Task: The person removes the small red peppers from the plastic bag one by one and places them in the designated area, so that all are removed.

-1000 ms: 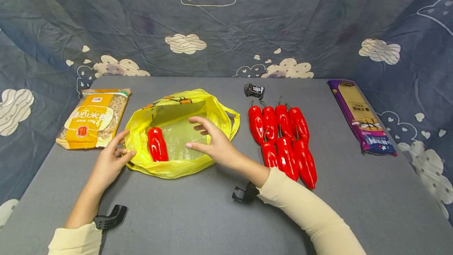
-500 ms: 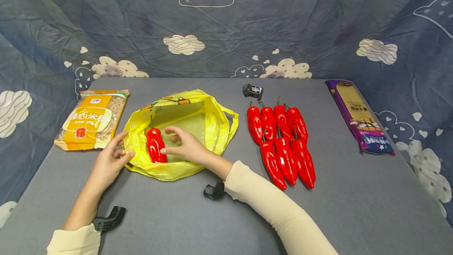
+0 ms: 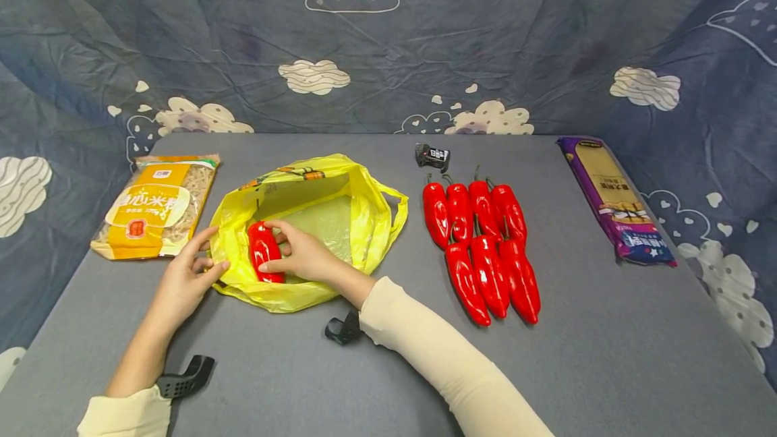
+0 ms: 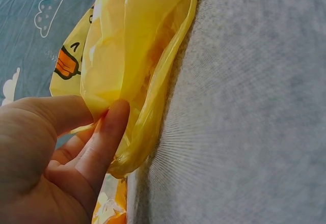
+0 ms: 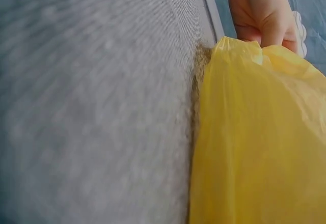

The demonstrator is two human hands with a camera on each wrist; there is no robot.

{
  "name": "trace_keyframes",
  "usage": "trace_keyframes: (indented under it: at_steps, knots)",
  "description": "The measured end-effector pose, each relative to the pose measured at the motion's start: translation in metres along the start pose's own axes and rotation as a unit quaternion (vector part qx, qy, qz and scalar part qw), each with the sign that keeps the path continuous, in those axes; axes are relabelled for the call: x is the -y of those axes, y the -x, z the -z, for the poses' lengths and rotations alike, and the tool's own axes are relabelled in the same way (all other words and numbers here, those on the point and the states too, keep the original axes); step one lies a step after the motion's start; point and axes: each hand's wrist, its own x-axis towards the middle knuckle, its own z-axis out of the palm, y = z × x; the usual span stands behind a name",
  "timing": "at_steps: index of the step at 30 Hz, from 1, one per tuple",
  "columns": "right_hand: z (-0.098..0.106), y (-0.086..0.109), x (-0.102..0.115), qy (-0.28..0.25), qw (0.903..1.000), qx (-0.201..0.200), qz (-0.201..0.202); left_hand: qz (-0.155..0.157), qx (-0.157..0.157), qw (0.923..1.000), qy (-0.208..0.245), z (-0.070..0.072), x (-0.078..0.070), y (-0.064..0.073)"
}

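Note:
A yellow plastic bag (image 3: 371,231) lies on the table with its mouth spread. Inside, near its left side, is a glossy red pepper (image 3: 260,243). My right hand (image 3: 300,256) reaches into the bag and grips this pepper, thumb on the near side and fingers beyond. With thumb and fingertips, my left hand (image 3: 187,283) pinches the bag's left rim; the left wrist view shows the thin plastic (image 4: 145,40) between them. In the right wrist view the bag's outer wall (image 5: 254,132) covers much of the frame. Several more red peppers (image 3: 487,278) lie in two rows to the right.
An orange-and-clear food packet (image 3: 159,206) lies left of the bag. Behind the loose peppers sits a small black wrapped piece (image 3: 432,156). A long purple-and-gold packet (image 3: 616,201) lies at the far right. A cloud-print cloth (image 3: 388,39) hangs behind the table.
My right hand has moved left from over the bag's middle, down to the pepper inside, and its fingers have closed round it. My left hand has stayed at the rim.

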Motion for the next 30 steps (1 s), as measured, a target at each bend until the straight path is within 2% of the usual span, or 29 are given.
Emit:
trace_keyframes:
  at_steps: [6,9,13,19,22,26,30]
  knots:
    - [-0.002,-0.002,0.006,0.048,0.9988,0.005,-0.011,-0.002,0.0,1.0,-0.002,0.001,0.0,0.0]
    - [0.0,-0.001,0.008,0.052,0.9984,0.014,-0.018,-0.001,0.002,1.0,-0.002,0.0,0.0,0.0]
    - [0.005,0.004,0.01,0.05,0.9985,0.021,-0.007,0.002,0.004,1.0,-0.002,0.0,0.0,0.0]
    - [0.018,0.017,0.014,0.092,0.9942,0.028,0.048,0.005,0.004,1.0,-0.003,0.0,0.001,0.001]
    - [0.027,0.029,0.021,0.104,0.9906,0.021,0.087,0.004,0.005,1.0,-0.003,0.0,0.001,0.001]
    - [0.044,0.051,0.034,0.1,0.9844,-0.024,0.143,0.003,0.005,1.0,-0.004,0.0,0.002,0.001]
    - [0.067,0.079,0.041,0.068,0.9748,-0.086,0.194,0.004,0.007,0.9999,-0.007,0.0,0.001,0.0]
